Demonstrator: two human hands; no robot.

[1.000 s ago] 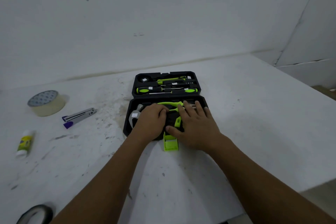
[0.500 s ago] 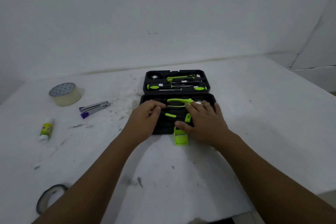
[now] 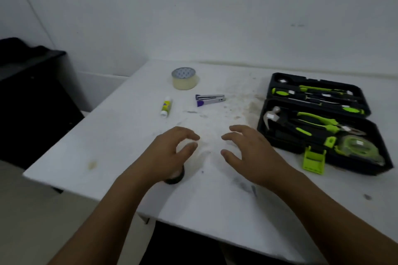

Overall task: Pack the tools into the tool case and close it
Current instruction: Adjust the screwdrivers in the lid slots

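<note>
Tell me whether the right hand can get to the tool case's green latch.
Probably yes. The right hand is empty, just left of the tool case, and only bare table lies between it and the green latch.

Head-worn view, angled down, table (image 3: 215,211) near

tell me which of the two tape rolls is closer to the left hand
The black roll, mostly hidden under the left hand; the clear roll stands far back near the wall.
</note>
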